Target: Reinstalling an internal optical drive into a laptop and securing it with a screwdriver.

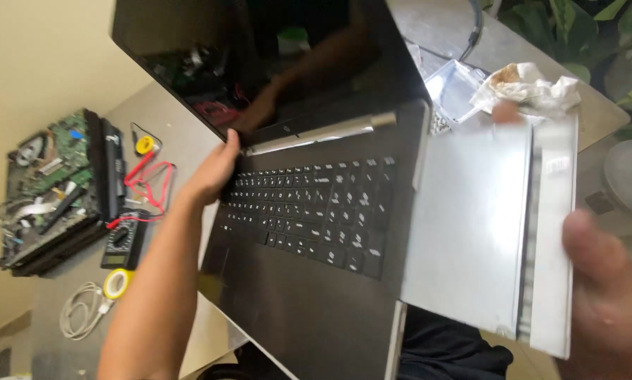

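An open dark grey laptop with a black keyboard is tilted above the table, its dark screen leaning back. My left hand grips the laptop's left edge near the hinge. My right hand, blurred at the right, holds a flat silver laptop cover panel by its right edge. The panel sits beside and partly under the laptop's right side.
On the table at left lie an opened laptop base with a green circuit board, a black multimeter with red leads, yellow tape rolls, and a white cable. Crumpled paper and a clear plastic box lie at the back right.
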